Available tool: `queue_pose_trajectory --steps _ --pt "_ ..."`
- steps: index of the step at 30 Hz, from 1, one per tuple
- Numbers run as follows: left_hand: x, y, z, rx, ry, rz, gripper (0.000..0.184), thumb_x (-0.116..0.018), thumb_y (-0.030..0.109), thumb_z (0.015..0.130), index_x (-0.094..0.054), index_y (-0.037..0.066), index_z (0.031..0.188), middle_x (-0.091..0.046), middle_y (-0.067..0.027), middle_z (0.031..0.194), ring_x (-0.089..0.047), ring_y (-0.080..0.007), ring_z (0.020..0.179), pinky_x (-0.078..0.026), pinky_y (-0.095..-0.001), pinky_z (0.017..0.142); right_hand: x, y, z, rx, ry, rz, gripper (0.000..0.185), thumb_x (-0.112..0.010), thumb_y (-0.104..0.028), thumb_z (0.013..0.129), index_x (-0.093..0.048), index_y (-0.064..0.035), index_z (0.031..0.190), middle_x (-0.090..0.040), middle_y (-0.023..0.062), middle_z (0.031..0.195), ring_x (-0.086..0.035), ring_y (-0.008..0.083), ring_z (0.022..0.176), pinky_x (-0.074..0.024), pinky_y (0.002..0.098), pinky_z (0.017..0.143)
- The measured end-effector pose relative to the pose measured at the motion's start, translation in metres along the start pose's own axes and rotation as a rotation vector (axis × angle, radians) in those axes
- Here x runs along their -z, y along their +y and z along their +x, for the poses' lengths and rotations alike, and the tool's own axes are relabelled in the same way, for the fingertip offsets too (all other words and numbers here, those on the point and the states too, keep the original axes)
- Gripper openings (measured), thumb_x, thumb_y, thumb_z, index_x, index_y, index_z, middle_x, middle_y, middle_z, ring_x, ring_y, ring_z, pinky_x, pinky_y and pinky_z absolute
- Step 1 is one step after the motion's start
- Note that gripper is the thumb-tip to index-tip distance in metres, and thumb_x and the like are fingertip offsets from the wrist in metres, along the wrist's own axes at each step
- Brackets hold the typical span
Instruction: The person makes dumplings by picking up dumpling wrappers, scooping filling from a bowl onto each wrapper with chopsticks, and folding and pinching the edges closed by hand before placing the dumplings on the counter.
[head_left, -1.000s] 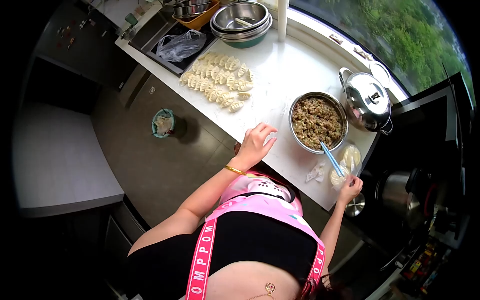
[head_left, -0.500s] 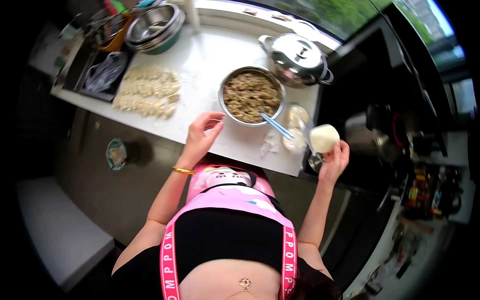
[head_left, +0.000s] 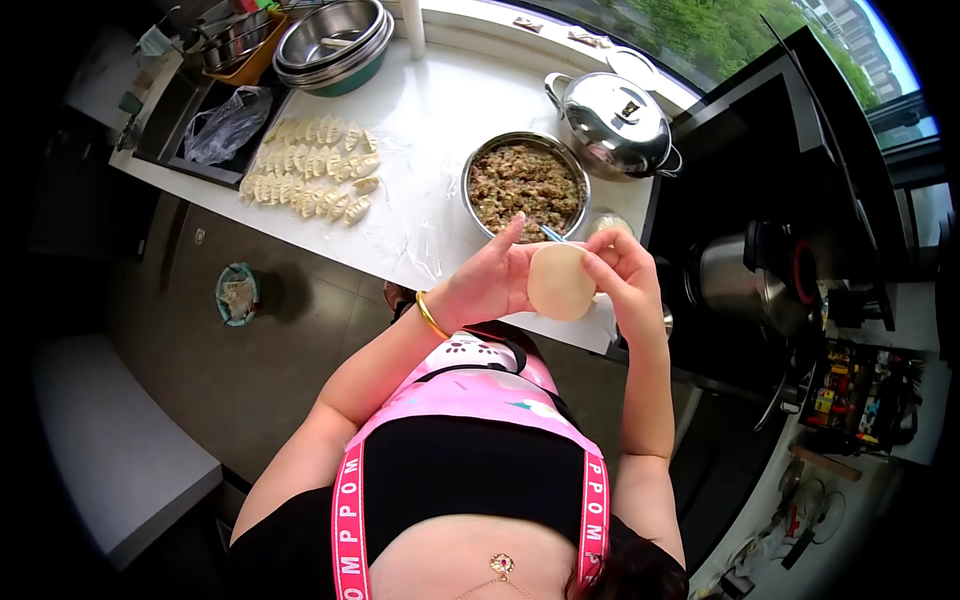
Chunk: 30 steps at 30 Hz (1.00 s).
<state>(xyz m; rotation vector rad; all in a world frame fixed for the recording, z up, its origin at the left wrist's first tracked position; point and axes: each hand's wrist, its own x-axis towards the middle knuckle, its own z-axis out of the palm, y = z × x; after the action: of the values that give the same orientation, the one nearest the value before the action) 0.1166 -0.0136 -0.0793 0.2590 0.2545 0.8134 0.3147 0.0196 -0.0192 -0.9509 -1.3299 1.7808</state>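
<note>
A round, pale dumpling wrapper (head_left: pixel 560 285) is held up in front of me, over the counter's front edge. My right hand (head_left: pixel 632 280) pinches its right edge between thumb and fingers. My left hand (head_left: pixel 492 283) is palm up at the wrapper's left side, thumb raised and apart; the wrapper hides its fingertips. Just beyond my hands stands a steel bowl (head_left: pixel 466 190) of minced filling (head_left: pixel 525 185). Blue chopsticks (head_left: pixel 552 233) lean in it, mostly hidden. Several folded dumplings (head_left: pixel 315 160) lie in rows on the left of the counter.
A lidded steel pot (head_left: pixel 615 120) stands behind the bowl. Partly covered by my right hand is a bag (head_left: pixel 610 222) of wrappers. Stacked basins (head_left: pixel 335 50) and a sink with a plastic bag (head_left: pixel 228 125) are at left; a cooker (head_left: pixel 740 270) stands at right.
My right hand has brought the wrapper left, from the counter's right edge to in front of the bowl. My left hand has moved right to meet it. The view has shifted slightly.
</note>
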Motion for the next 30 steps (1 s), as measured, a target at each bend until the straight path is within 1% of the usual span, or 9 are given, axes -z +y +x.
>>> queue_pose_trajectory --steps 5,10,11,15,19,21,23,25,30 --pt "0.013 0.006 -0.019 -0.022 0.045 -0.061 0.083 -0.027 0.066 0.095 -0.03 0.0 0.146 -0.041 -0.015 0.145 -0.042 -0.0303 0.133 -0.033 -0.0465 0.11 -0.024 -0.002 0.027 0.232 0.012 -0.635 0.008 -0.064 -0.002 0.086 -0.06 0.0009 0.093 -0.063 0.0036 0.085 -0.061 0.0126 0.075 -0.0482 0.0239 0.068" --pt "0.017 0.018 -0.042 -0.16 0.061 -0.162 0.083 -0.03 0.065 0.095 -0.025 0.001 0.148 -0.035 -0.0183 0.149 -0.038 -0.034 0.136 -0.032 -0.0534 0.11 -0.023 0.013 0.031 0.49 0.263 -0.661 0.011 -0.066 -0.004 0.085 -0.065 0.0007 0.095 -0.061 0.0052 0.086 -0.057 0.0139 0.068 -0.0465 0.0251 0.062" --pt "0.02 0.023 -0.049 -0.231 0.064 -0.194 0.083 -0.031 0.064 0.095 -0.024 0.001 0.149 -0.033 -0.0194 0.15 -0.036 -0.0351 0.137 -0.031 -0.0557 0.109 -0.013 0.025 0.022 0.485 0.264 -0.664 0.011 -0.066 -0.004 0.085 -0.065 0.0007 0.095 -0.061 0.0052 0.086 -0.057 0.0139 0.068 -0.0465 0.0251 0.062" --pt "0.033 0.047 -0.091 -0.411 0.149 -0.203 0.08 -0.035 0.061 0.095 -0.024 0.003 0.149 -0.029 -0.0213 0.151 -0.03 -0.0416 0.138 -0.029 -0.0561 0.111 0.029 0.121 -0.011 -0.256 0.114 -0.246 0.016 -0.063 -0.013 0.092 -0.062 -0.0008 0.102 -0.063 0.004 0.09 -0.058 0.0079 0.064 -0.0483 0.0206 0.056" --pt "0.041 0.067 -0.121 -0.512 0.309 -0.102 0.079 -0.031 0.062 0.096 -0.025 0.001 0.147 -0.031 -0.0198 0.15 -0.032 -0.0389 0.138 -0.029 -0.0558 0.112 0.04 0.188 -0.002 -0.377 0.399 0.008 0.034 -0.065 -0.016 0.092 -0.053 -0.0028 0.121 -0.062 0.004 0.093 -0.06 0.0078 0.068 -0.0499 0.0207 0.059" --pt "0.042 0.074 -0.129 -0.529 0.357 -0.089 0.079 -0.032 0.061 0.097 -0.025 0.001 0.148 -0.031 -0.02 0.15 -0.031 -0.0385 0.138 -0.029 -0.0557 0.112 0.041 0.196 0.017 -0.038 0.621 0.004 0.055 -0.067 -0.017 0.091 -0.039 -0.0042 0.136 -0.06 0.0043 0.092 -0.059 0.0096 0.068 -0.0498 0.0212 0.058" --pt "0.044 0.079 -0.134 -0.531 0.388 -0.074 0.078 -0.032 0.06 0.097 -0.024 0.001 0.148 -0.03 -0.0201 0.151 -0.03 -0.0381 0.139 -0.028 -0.0556 0.113 0.036 0.186 0.034 0.045 0.678 -0.073 0.041 -0.068 -0.017 0.09 -0.053 -0.0018 0.125 -0.058 0.0052 0.091 -0.059 0.0109 0.067 -0.0499 0.0216 0.059" --pt "0.046 0.082 -0.134 -0.549 0.379 -0.161 0.076 -0.037 0.057 0.097 -0.025 0.001 0.148 -0.026 -0.0224 0.152 -0.025 -0.0452 0.139 -0.025 -0.055 0.114 0.041 0.183 0.048 0.23 0.65 -0.581 0.021 -0.066 -0.017 0.091 -0.066 0.0014 0.101 -0.057 0.0062 0.086 -0.058 0.0115 0.066 -0.0498 0.0223 0.055" --pt "0.049 0.092 -0.129 -0.505 0.392 -0.145 0.076 -0.031 0.058 0.098 -0.025 0.0 0.147 -0.03 -0.0212 0.15 -0.03 -0.0383 0.139 -0.027 -0.0543 0.113 0.038 0.14 0.058 0.178 0.645 -0.429 0.025 -0.064 -0.016 0.093 -0.067 0.0046 0.079 -0.057 0.0063 0.079 -0.058 0.0107 0.059 -0.0492 0.0228 0.048"
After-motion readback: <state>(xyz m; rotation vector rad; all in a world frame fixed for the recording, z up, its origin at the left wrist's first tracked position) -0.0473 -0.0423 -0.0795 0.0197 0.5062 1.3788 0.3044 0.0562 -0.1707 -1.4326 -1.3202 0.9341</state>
